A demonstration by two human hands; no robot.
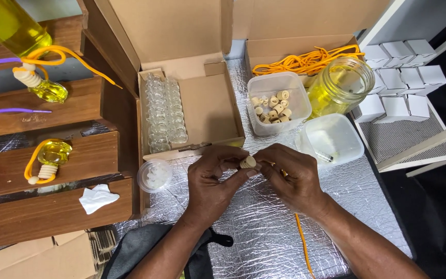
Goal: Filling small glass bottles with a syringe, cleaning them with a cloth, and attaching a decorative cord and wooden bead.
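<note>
My left hand point(210, 181) and my right hand point(292, 178) meet over the silver foil surface point(264, 237), pinching a small pale wooden cap point(248, 162) between the fingertips of both. An orange cord point(300, 235) runs from under my right hand toward the near edge. Behind the hands, an open cardboard box point(207, 103) holds rows of small clear glass bottles point(163, 111).
A clear tub of wooden caps point(277, 106), a jar of yellow liquid point(339, 85), an empty clear tub point(334, 137) and a bundle of orange cords point(305, 62) stand behind. Small white boxes point(401, 77) sit right. Wooden shelves point(42, 155) with filled yellow bottles stand left. A round clear lid point(154, 175) lies nearby.
</note>
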